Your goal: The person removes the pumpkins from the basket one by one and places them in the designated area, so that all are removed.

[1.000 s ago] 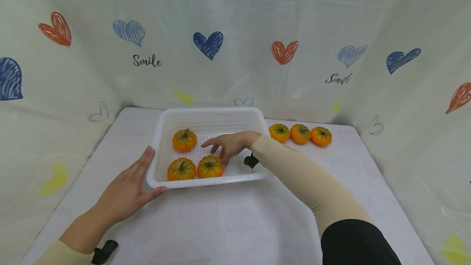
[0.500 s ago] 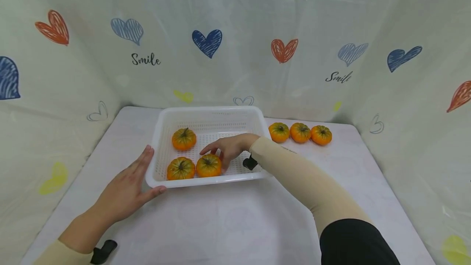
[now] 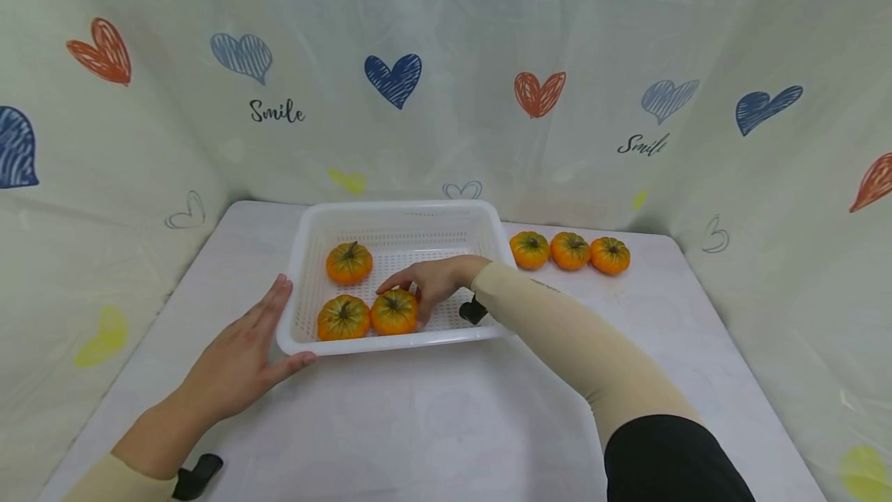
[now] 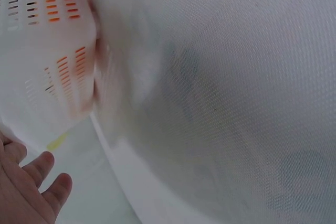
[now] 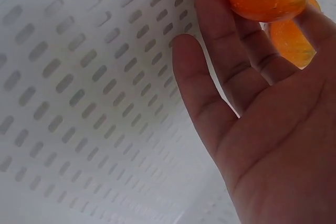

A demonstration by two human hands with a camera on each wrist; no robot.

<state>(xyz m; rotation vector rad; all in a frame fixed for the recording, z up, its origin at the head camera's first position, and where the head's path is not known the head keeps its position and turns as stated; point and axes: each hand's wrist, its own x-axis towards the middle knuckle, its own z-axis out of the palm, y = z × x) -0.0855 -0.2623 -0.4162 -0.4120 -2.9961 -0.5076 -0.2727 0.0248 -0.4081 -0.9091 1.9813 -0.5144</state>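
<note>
- Head view: the front right pumpkin [image 3: 395, 313] is now held by the right hand [image 3: 439, 281], with the thumb set on its right side and the forefinger lowered onto its far side; half a second to a second ago, that finger was raised above it and spread.
- By this closing of the fingers, a loose contact has been turned into a grasp, so the work is judged to be at the fine placing of this pumpkin; whether its weight is being borne cannot be told.
- It is seen inside the white basket [image 3: 453, 338], near the front wall, and has been brought slightly closer to the front left pumpkin [image 3: 344, 318], the two now seeming to touch.
- Nothing is grasped by the left hand [image 3: 237, 362]: its fingers are laid straight along the basket's left side, the thumb by the front corner, and no change is shown there.
- The rear pumpkin [image 3: 349, 263] is left untouched behind the front pair.
- Three pumpkins [image 3: 570, 251] are lined up on the table [image 3: 446, 417], right of the basket, unmoved.
</note>
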